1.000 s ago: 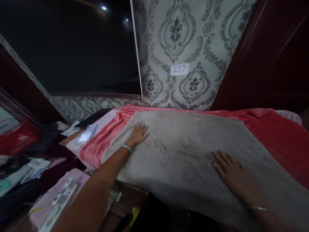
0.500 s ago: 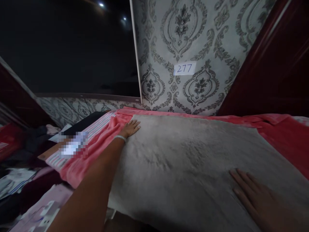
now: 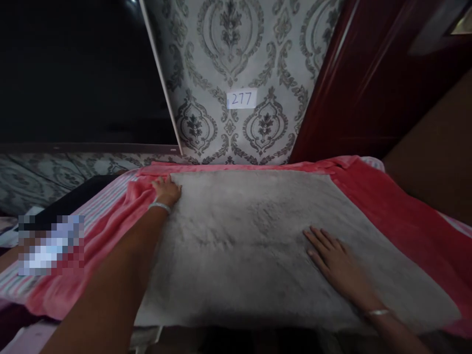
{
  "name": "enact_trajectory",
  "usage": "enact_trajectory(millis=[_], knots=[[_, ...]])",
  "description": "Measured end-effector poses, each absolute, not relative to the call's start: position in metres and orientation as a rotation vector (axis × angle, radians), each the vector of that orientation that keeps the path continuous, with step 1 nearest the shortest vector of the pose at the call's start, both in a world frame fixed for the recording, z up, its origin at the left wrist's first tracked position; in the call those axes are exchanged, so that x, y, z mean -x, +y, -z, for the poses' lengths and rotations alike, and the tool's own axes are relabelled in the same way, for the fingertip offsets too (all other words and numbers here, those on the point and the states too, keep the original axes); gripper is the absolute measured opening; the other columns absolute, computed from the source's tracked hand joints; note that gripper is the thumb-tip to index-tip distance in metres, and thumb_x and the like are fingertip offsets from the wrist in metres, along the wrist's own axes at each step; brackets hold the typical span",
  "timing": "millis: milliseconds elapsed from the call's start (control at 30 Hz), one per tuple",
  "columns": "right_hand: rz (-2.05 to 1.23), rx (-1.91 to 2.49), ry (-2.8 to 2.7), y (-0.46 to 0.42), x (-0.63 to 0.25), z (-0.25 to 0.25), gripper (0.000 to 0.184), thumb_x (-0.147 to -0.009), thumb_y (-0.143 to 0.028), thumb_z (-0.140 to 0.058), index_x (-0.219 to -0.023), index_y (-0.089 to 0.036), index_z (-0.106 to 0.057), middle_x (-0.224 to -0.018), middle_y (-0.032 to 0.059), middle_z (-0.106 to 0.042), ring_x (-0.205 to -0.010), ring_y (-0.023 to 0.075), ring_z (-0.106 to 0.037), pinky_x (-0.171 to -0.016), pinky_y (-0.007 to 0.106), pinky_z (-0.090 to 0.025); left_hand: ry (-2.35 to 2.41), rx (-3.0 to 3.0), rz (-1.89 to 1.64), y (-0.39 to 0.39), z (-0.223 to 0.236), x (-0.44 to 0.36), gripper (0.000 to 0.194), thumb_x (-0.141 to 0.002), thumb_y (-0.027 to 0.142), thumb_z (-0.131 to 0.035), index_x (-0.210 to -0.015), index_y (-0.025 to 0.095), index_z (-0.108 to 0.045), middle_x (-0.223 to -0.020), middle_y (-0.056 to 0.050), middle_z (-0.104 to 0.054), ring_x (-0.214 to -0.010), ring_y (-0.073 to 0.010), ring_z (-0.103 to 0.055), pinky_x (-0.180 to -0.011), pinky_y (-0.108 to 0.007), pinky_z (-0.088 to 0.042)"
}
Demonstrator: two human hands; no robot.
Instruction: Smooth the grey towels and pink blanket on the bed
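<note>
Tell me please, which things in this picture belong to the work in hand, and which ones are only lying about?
Seemingly in the work:
- grey cloth
- right hand, palm down on it
- left hand, at its far left corner
- red-pink blanket, under it

Apparently just around:
- dark screen
- paper label reading 277
- striped cloth, at left

The number 277 (image 3: 241,99) stands in blue on a white label (image 3: 242,99) on patterned wallpaper (image 3: 230,127); a mark (image 3: 173,150) on the screen frame (image 3: 110,147) is too small to read.
</note>
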State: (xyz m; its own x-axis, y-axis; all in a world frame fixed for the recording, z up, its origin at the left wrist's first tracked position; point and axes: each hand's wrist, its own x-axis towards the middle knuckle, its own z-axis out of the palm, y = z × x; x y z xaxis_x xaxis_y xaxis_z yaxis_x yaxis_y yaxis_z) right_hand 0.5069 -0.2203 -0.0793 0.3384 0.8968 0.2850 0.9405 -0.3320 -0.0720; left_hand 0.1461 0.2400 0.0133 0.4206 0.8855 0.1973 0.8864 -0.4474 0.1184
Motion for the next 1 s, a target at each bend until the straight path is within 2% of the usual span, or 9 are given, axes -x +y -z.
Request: enact_trajectory(millis=[100,200,300,367,500,600,767,867,1000], knots=[[0.29,2.397,-1.659,-0.219,-0.504,0.074,0.062,-0.102,-0.054,-0.025,-0.153,-0.027,-0.049,-0.161,0.0055,-0.041,-0.149,0.0311,-0.036,-0.117,0.057,-0.036,-1.617,2.619,0.305,0.203,-0.019,-0.173,0.069,-0.1,0.053,-0.024,-0.149,0.012,-0.049,-0.164,-0.026,-0.03,-0.151,-0.0448,-0.027,-0.115,-0.069,-0.025],[0.269,2.422,-1.652,-0.219,-0.501,0.069,0.061,-0.103,-0.053,-0.024,-0.153,-0.027,-0.049,-0.162,0.0058,-0.04,-0.149,0.0314,-0.035,-0.117,0.057,-0.035,-1.247,2.87,0.083,0.152,-0.012,-0.202,0.065,-0.102,0.053,-0.027,-0.157,0.021,-0.04,-0.169,-0.015,-0.025,-0.155,-0.0345,-0.024,-0.122,-0.057,-0.025],[0.237,2.448,-1.652,-0.22,-0.5,0.064,0.06,-0.104,-0.052,-0.025,-0.153,-0.028,-0.048,-0.162,0.0061,-0.04,-0.149,0.0314,-0.035,-0.117,0.056,-0.035,-0.914,3.053,-0.148,0.114,-0.001,-0.206,0.065,-0.102,0.055,-0.028,-0.162,0.029,-0.029,-0.172,-0.006,-0.019,-0.158,-0.0292,-0.017,-0.126,-0.052,-0.018],[0.227,2.463,-1.654,-0.22,-0.499,0.06,0.06,-0.104,-0.052,-0.026,-0.154,-0.028,-0.047,-0.162,0.0059,-0.04,-0.149,0.0312,-0.035,-0.117,0.055,-0.034,-1.026,2.984,-0.145,0.107,0.003,-0.189,0.066,-0.102,0.053,-0.027,-0.163,0.028,-0.026,-0.172,-0.006,-0.019,-0.158,-0.0294,-0.016,-0.126,-0.053,-0.017],[0.202,2.497,-1.647,-0.219,-0.496,0.055,0.059,-0.105,-0.049,-0.025,-0.154,-0.027,-0.047,-0.162,0.0058,-0.039,-0.148,0.0311,-0.036,-0.117,0.055,-0.034,-1.46,2.696,-0.019,0.12,0.004,-0.123,0.065,-0.103,0.048,-0.022,-0.162,0.02,-0.03,-0.17,-0.012,-0.026,-0.156,-0.0313,-0.023,-0.124,-0.055,-0.022],[0.192,2.508,-1.648,-0.219,-0.494,0.052,0.058,-0.105,-0.048,-0.026,-0.154,-0.025,-0.047,-0.163,0.0065,-0.039,-0.148,0.0313,-0.035,-0.117,0.055,-0.034,-1.627,2.596,0.082,0.12,0.001,-0.079,0.065,-0.103,0.047,-0.02,-0.161,0.02,-0.032,-0.168,-0.013,-0.03,-0.154,-0.0322,-0.025,-0.121,-0.062,-0.025],[0.162,2.504,-1.63,-0.22,-0.493,0.049,0.057,-0.104,-0.046,-0.029,-0.154,-0.024,-0.047,-0.162,0.0079,-0.039,-0.148,0.0314,-0.035,-0.118,0.055,-0.033,-1.844,2.474,0.208,0.081,-0.009,-0.087,0.068,-0.101,0.05,-0.022,-0.155,0.013,-0.042,-0.163,-0.02,-0.036,-0.153,-0.041,-0.024,-0.116,-0.073,-0.024],[0.111,2.515,-1.645,-0.218,-0.495,0.044,0.057,-0.104,-0.045,-0.03,-0.155,-0.024,-0.045,-0.163,0.0081,-0.038,-0.149,0.0309,-0.034,-0.119,0.055,-0.032,-1.666,2.636,0.2,0.043,-0.013,-0.135,0.064,-0.102,0.048,-0.027,-0.157,0.017,-0.04,-0.168,-0.018,-0.027,-0.156,-0.0386,-0.02,-0.119,-0.069,-0.022],[0.021,2.605,-1.555,-0.21,-0.479,0.036,0.06,-0.104,-0.049,-0.031,-0.158,-0.023,-0.04,-0.165,0.0115,-0.032,-0.151,0.0341,-0.029,-0.116,0.061,-0.032,-1.092,2.987,0.194,-0.015,-0.004,-0.199,0.063,-0.102,0.048,-0.033,-0.161,0.025,-0.032,-0.171,-0.01,-0.022,-0.158,-0.0304,-0.018,-0.125,-0.059,-0.02]])
